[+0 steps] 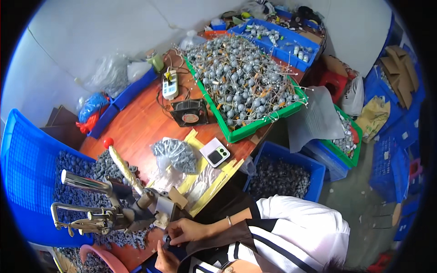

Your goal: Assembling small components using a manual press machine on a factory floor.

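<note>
At the bottom middle, my right hand is closed, its thumb and fingers pinching a small dark grey part. Just below it is my left hand, one finger stretched up close beside the part. Its other fingers are partly hidden, and whether it touches the part I cannot tell. To the left of both hands stands a metal hand press, with a lever tipped by a red ball. Loose grey parts lie heaped behind and around the press.
A blue crate leans at the left; a pink basin is below it. On the table sit a bag of grey parts, a phone, a small fan, a power strip and a green-rimmed tray of grey balls with wires.
</note>
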### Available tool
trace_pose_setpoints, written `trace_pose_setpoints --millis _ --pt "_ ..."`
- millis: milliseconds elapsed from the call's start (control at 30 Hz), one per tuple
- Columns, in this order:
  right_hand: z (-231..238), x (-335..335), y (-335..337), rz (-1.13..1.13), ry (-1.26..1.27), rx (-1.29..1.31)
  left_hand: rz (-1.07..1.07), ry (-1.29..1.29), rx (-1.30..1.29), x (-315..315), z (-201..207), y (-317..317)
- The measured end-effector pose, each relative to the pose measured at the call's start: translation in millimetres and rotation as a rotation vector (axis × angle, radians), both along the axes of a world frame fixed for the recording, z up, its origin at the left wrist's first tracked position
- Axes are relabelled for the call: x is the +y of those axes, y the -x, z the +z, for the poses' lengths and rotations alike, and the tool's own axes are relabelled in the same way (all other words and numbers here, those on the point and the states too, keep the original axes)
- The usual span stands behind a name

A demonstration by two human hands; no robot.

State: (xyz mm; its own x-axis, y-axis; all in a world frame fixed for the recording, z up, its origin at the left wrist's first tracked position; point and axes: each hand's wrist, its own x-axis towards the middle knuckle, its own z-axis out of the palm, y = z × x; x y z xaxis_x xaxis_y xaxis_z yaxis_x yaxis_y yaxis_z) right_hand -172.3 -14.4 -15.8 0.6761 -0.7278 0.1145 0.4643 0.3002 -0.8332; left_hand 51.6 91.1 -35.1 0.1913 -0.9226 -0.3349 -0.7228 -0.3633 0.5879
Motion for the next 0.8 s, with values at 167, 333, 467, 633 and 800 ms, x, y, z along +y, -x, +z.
trace_pose_setpoints --millis 167,333,467,633,800 --pt "9.3 5.6 9.5 -0.214 0.178 0.043 -0.091 0.739 -0.502 -9.9 56.3 74.7" --pt "14.2 11.9 12.6 -0.441 0.507 0.18 -0.167 0.734 -0.597 -13.5 63.2 75.0" --pt "24.8 3.8 32.0 -0.383 0.319 0.222 -0.355 0.604 -0.341 -22.9 77.4 75.1" --pt "62.2 -25.2 85.6 -0.039 0.386 0.308 -0.221 0.141 0.257 -24.9 91.0 64.0" --pt "93.2 -162.3 206.1 -1.026 0.72 0.472 0.108 0.315 0.959 -10.1 103.8 11.2"
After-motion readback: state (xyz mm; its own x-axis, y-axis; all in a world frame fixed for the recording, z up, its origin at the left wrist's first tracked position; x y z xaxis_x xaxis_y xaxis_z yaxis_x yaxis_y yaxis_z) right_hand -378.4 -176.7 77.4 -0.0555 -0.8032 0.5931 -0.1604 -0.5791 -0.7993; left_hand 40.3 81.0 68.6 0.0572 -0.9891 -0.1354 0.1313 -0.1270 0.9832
